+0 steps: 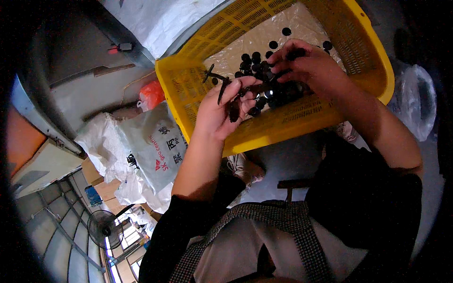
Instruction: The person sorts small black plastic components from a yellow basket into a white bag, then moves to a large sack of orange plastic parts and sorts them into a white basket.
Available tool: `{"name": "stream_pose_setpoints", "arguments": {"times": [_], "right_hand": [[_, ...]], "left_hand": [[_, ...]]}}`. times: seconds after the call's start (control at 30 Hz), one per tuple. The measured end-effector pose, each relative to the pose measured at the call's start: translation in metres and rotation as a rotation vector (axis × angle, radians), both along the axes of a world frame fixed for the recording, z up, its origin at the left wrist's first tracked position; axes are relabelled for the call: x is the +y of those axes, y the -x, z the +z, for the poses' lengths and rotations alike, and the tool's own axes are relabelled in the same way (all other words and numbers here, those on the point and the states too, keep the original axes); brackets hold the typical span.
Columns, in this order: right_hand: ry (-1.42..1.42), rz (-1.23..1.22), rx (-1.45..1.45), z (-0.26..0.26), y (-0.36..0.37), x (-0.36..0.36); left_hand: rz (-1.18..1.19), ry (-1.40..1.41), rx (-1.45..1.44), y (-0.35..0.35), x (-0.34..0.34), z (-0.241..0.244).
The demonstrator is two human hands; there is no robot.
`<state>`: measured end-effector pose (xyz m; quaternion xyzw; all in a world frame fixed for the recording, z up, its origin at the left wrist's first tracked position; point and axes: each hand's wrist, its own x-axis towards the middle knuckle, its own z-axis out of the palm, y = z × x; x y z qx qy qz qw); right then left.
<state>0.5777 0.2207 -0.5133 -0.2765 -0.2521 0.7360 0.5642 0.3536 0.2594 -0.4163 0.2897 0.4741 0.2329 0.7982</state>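
Observation:
My left hand (216, 113) is over the near left side of a yellow plastic crate (247, 143), its fingers closed around a branched black plastic piece (223, 88) that looks like a moulding runner. Thin arms of that piece stick out past the thumb, and a dark rounded part hangs by the palm. To the right, my right hand (315, 67) bends over the heap with dark pieces at its fingers; shadow hides whether they are gripped. Small round black parts (256, 57) lie heaped under both hands, and a few lie apart on the crate's film-covered bottom (235, 47).
White woven sacks (148, 148) with printing stand left of the crate, near a red plastic bag (152, 94). Clear plastic wrap (417, 102) is at the right. Further off are cardboard boxes (109, 192) and a fan (105, 230). A shoe (244, 168) shows below the crate.

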Motion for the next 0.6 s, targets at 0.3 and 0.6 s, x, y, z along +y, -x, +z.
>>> {"name": "stream_pose_setpoints", "arguments": {"times": [0.3, 0.6], "right_hand": [[-0.023, 0.268, -0.078, 0.016, 0.018, -0.008], [0.127, 0.182, -0.156, 0.016, 0.02, -0.011]], "left_hand": [[0.1, 0.031, -0.068, -0.009, -0.01, -0.004], [0.101, -0.051, 0.071, -0.019, -0.018, -0.009]]}}
